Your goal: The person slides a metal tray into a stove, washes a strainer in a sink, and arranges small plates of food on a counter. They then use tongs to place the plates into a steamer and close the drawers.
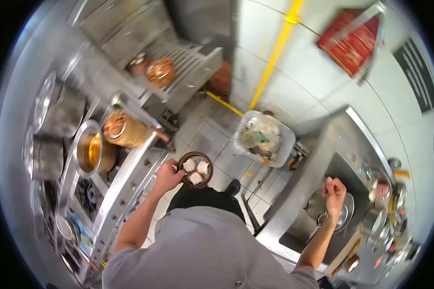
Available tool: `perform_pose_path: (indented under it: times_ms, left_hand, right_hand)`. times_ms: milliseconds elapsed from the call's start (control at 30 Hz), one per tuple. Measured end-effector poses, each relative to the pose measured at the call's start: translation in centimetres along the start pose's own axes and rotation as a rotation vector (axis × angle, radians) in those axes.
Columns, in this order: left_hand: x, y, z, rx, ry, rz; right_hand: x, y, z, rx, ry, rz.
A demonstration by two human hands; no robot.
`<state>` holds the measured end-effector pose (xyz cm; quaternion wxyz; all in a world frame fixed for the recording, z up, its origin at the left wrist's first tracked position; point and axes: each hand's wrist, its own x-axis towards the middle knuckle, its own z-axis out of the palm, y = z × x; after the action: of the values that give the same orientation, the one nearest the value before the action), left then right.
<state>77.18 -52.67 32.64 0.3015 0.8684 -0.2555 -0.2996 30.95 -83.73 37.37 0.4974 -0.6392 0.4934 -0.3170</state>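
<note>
My left hand (pixel 169 176) grips the rim of a small round brown bowl (pixel 208 181), holding it out over the floor in front of my body. Inside it lie three pale, whitish lumps (pixel 196 178) that look like dumplings. My right hand (pixel 333 190) is raised above the sink (pixel 299 243), its fingers curled in, and I see nothing in them. Below that hand, a round metal bowl (pixel 346 214) sits in the basin.
On my left, a stove (pixel 106 212) carries a metal pot with yellow liquid (pixel 88 153), a tall container of orange-brown food (pixel 130 132) and large lidded pots (pixel 58 108). A rubbish-filled bin (pixel 287 144) stands ahead. Utensils and dishes (pixel 378 221) crowd the right-hand counter.
</note>
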Motion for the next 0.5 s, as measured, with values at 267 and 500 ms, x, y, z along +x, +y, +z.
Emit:
perform_pose_path:
  times_ms: [267,500]
  left_hand:
    - [-2.6,-12.1,-6.7,-0.243,0.286,-0.240]
    - [-4.0,-19.1,-9.5,-0.171,0.523,-0.377]
  right_hand:
    - [8.9,-13.9,31.6,-0.226,-0.588,-0.357]
    - [8.3,-23.5,46.8,-0.183,-0.563,-0.656]
